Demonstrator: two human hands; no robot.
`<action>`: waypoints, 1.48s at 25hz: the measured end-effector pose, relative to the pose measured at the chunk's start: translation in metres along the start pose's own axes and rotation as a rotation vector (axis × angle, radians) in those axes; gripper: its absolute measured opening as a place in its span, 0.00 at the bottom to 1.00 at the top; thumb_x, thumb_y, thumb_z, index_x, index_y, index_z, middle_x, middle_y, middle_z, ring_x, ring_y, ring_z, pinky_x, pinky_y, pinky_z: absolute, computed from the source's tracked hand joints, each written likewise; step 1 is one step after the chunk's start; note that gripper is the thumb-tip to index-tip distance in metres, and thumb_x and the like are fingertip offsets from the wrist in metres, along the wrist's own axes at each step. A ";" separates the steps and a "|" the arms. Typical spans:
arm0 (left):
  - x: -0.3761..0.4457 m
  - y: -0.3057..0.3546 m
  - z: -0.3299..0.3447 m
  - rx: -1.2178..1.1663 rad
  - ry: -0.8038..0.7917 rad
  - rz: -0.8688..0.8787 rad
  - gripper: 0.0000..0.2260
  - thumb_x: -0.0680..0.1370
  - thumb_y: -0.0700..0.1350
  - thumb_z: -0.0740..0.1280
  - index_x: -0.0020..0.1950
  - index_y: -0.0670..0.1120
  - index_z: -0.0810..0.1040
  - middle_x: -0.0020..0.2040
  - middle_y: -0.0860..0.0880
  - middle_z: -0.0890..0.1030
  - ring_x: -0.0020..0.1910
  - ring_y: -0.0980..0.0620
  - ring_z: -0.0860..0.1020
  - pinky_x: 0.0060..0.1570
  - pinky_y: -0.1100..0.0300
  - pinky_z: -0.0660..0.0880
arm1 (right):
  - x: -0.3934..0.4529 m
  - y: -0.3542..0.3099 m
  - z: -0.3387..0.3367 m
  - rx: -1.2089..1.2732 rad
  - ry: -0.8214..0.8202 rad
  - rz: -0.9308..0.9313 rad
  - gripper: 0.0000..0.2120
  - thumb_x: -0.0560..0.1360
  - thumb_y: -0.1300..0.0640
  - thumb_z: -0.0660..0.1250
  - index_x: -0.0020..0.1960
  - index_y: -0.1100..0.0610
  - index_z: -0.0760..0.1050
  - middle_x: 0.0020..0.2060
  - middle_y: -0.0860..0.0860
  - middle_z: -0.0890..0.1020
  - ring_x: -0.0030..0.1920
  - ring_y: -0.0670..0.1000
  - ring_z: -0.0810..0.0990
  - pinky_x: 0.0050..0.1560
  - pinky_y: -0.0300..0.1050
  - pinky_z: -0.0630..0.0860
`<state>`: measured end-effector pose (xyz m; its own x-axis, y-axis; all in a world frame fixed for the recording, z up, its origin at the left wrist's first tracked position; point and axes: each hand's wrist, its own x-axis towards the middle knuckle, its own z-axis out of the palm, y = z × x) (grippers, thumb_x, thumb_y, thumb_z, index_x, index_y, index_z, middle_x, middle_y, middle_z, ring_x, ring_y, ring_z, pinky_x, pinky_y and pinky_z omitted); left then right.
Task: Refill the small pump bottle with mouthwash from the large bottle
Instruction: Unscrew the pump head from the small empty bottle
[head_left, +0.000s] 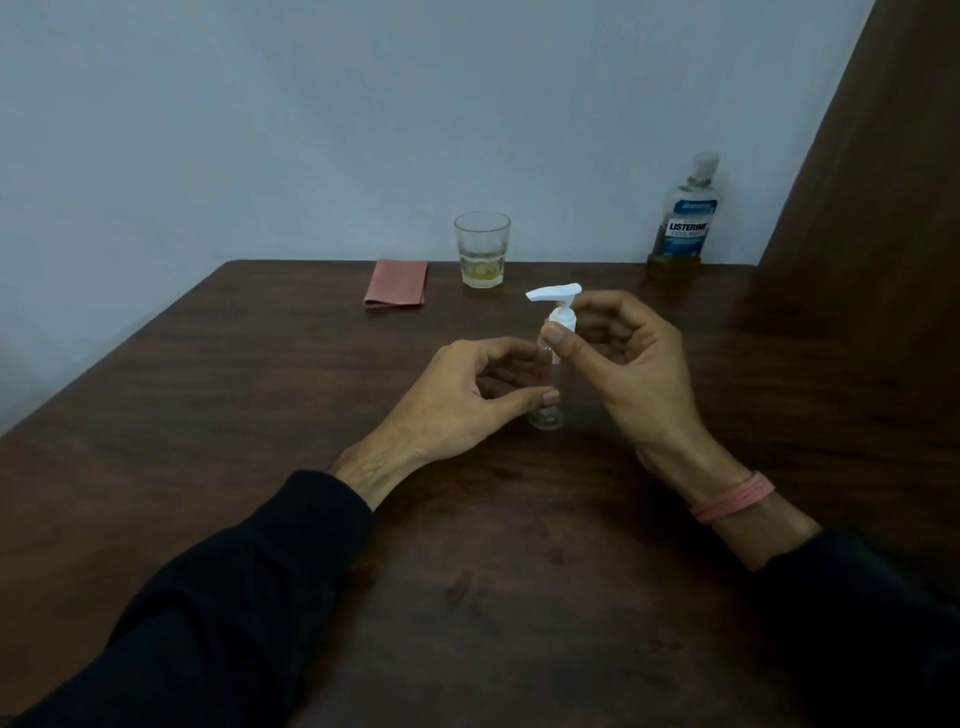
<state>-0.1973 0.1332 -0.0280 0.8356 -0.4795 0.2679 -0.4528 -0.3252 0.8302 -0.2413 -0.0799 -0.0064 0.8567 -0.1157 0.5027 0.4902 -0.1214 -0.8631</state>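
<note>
A small clear pump bottle (546, 415) stands upright on the dark wooden table (260, 415), near the middle. Its white pump head (558, 301) points left. My left hand (467, 400) wraps the clear body with thumb and fingers. My right hand (623, 364) pinches the white collar just under the pump head. The bottle looks nearly empty. The large mouthwash bottle (685, 218), blue-labelled with a pale cap, stands at the table's far right edge against the wall, with a little amber liquid at its bottom.
A drinking glass (482, 249) with a little yellowish liquid stands at the far edge. A folded pink cloth (397, 283) lies left of it. A brown curtain (872, 156) hangs at the right. The wall runs behind the table.
</note>
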 end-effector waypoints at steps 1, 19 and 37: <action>0.000 0.001 0.001 0.002 -0.002 0.005 0.18 0.81 0.53 0.82 0.70 0.54 0.87 0.61 0.58 0.91 0.62 0.60 0.89 0.68 0.48 0.86 | 0.000 -0.002 0.000 0.020 0.013 -0.006 0.17 0.73 0.51 0.80 0.60 0.55 0.84 0.54 0.52 0.89 0.56 0.49 0.88 0.57 0.41 0.84; -0.005 -0.005 0.001 0.024 -0.001 0.036 0.18 0.82 0.54 0.80 0.72 0.55 0.87 0.61 0.57 0.92 0.63 0.56 0.90 0.70 0.45 0.85 | -0.002 -0.001 -0.002 0.070 -0.117 0.000 0.13 0.83 0.57 0.74 0.66 0.56 0.85 0.56 0.52 0.91 0.57 0.54 0.90 0.59 0.46 0.86; -0.009 0.005 0.001 0.054 0.026 -0.023 0.18 0.81 0.51 0.82 0.71 0.53 0.87 0.60 0.56 0.92 0.62 0.59 0.89 0.69 0.48 0.86 | -0.004 0.000 -0.001 0.147 -0.093 0.087 0.19 0.74 0.51 0.81 0.61 0.57 0.81 0.58 0.57 0.88 0.60 0.58 0.87 0.64 0.53 0.85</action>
<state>-0.2076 0.1345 -0.0265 0.8537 -0.4499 0.2623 -0.4487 -0.3796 0.8091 -0.2454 -0.0800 -0.0083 0.9047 -0.0267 0.4251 0.4259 0.0316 -0.9042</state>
